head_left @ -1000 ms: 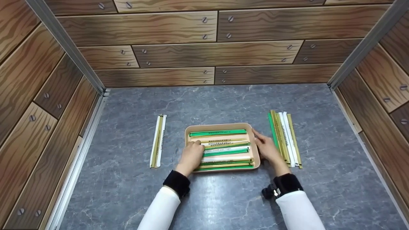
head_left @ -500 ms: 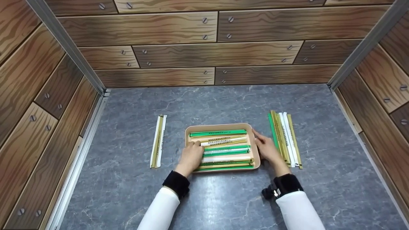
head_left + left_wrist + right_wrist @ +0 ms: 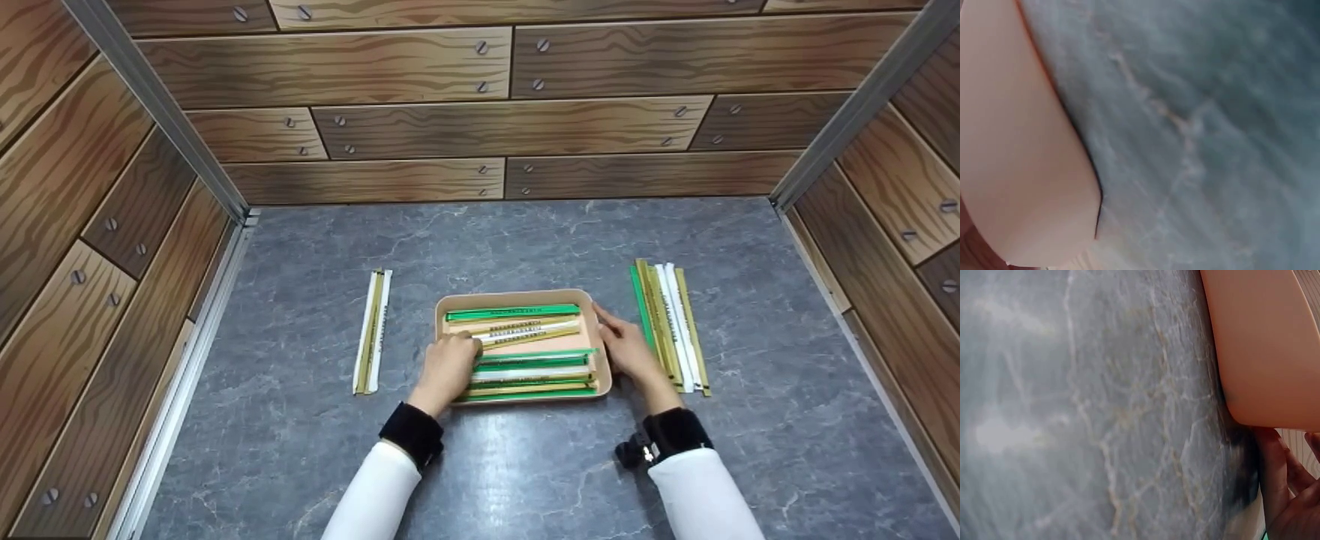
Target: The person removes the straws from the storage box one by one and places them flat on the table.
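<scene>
- Tray [image 3: 555, 343]: centred on the grey table [image 3: 300, 450]; contains wrapped sticks [image 3: 534, 361] laid lengthwise.
- Left hand [image 3: 447, 364]: over the tray's left end, covering stick ends; fingers bent downward, fingertips hidden, grasp cannot be determined.
- Right hand [image 3: 630, 351]: fingers extended, touching the tray's right side, ungripped.
- Right bundle [image 3: 666, 328]: just beside the right hand.
- Left bundle [image 3: 370, 330]: apart from the tray.

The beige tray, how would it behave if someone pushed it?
The tray would probably slide rather than tip, being wide and low. Its thin rim suggests it is fairly light. The slim packets inside lie with gaps between groups, so they might shift.
</scene>
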